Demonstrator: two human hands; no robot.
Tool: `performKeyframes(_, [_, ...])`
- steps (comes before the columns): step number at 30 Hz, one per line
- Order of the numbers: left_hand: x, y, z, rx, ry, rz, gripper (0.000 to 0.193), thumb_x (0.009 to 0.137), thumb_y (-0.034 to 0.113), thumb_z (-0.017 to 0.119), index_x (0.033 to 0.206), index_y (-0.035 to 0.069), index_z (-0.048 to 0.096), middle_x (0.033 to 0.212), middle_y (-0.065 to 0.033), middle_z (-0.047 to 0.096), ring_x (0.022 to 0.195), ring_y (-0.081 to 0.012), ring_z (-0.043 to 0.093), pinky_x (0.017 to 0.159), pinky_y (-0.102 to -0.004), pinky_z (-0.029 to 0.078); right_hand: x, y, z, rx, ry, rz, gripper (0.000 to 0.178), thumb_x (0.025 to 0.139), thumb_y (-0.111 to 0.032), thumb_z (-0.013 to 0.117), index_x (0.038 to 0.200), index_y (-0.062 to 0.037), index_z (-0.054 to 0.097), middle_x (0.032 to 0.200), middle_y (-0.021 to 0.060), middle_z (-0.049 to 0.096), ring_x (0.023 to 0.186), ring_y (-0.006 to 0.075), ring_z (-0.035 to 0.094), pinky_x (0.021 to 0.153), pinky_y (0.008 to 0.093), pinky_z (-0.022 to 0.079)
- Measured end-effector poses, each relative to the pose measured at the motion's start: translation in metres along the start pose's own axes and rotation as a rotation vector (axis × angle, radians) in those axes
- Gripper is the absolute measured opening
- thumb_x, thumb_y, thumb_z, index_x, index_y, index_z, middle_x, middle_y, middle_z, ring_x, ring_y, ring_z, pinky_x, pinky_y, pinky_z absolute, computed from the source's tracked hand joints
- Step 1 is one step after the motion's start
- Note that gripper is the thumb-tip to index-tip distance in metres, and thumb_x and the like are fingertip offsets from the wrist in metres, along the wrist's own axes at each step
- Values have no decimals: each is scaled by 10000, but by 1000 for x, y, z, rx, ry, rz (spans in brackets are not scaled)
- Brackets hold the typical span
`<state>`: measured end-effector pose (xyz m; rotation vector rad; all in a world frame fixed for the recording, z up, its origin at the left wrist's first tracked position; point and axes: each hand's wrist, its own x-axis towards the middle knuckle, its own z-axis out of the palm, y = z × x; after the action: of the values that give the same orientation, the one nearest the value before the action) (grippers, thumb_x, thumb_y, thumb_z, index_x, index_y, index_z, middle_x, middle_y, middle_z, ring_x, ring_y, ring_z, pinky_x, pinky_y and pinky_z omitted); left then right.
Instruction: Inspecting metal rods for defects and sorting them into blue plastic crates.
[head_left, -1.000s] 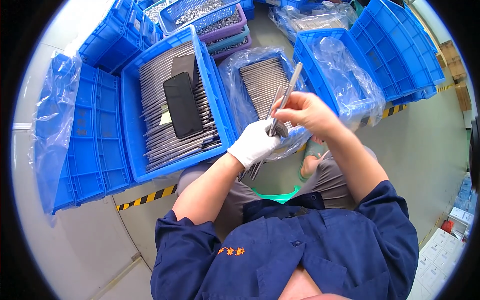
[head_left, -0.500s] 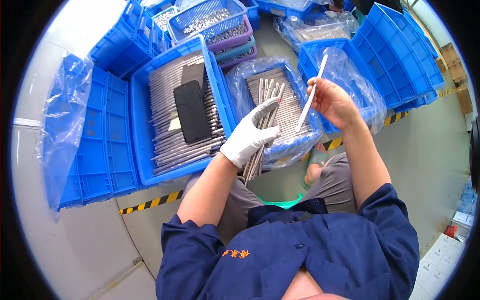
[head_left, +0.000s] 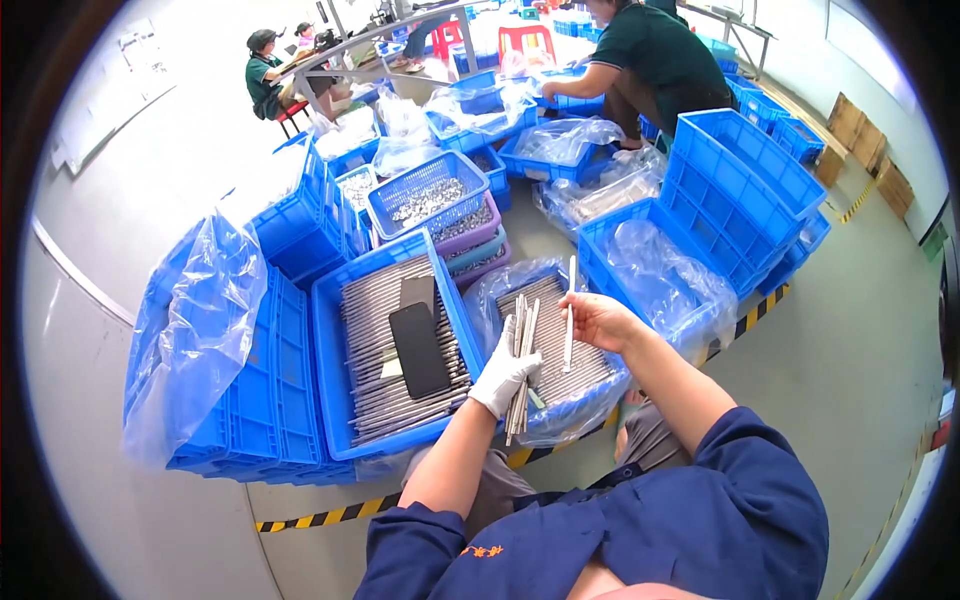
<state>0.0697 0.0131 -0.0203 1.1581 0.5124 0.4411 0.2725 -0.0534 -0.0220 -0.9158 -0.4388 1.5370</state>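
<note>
My left hand (head_left: 503,373), in a white glove, grips a bundle of thin grey metal rods (head_left: 521,370) held upright over a plastic-lined blue crate (head_left: 553,352) of the same rods. My bare right hand (head_left: 597,318) holds a single metal rod (head_left: 570,312) upright by its middle, just right of the bundle. Both hands hover above the lined crate, close together but apart.
A larger blue crate (head_left: 330,350) to the left holds rows of rods with a black phone (head_left: 419,349) lying on top. An empty lined crate (head_left: 660,270) sits right. Stacked blue crates (head_left: 250,400) stand left. Baskets of small parts (head_left: 425,195) lie beyond. Other people work at the back.
The view has tilted up, showing more of the room. My right hand has lowered its single rod toward the lined crate. The gloved hand still holds the bundle.
</note>
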Motion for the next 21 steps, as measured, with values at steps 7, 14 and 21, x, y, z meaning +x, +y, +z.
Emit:
performKeyframes(7, [-17,7,7,-87,31,-41,312,760,53,561,1054,34,457,698,-12,499,552,-93,484,510,-224,413,-27,-23,27,-1,-41,-143,227,922,-261,484,975,-53,559,908,95,639,817,188,613,757,317,495])
performKeyframes(14, [-22,6,6,-302,91,-57,275,836,109,560,1086,85,447,667,8,455,501,-85,419,468,-231,366,-50,1,30,70,2,-10,245,944,-258,422,984,-47,540,866,80,634,803,198,613,738,326,494])
performKeyframes(21, [-23,5,8,-242,23,-115,257,829,214,612,1024,58,551,667,25,495,526,-66,440,478,-208,355,-61,32,34,132,-100,190,251,944,-249,420,987,-29,535,766,43,619,705,159,582,690,296,475])
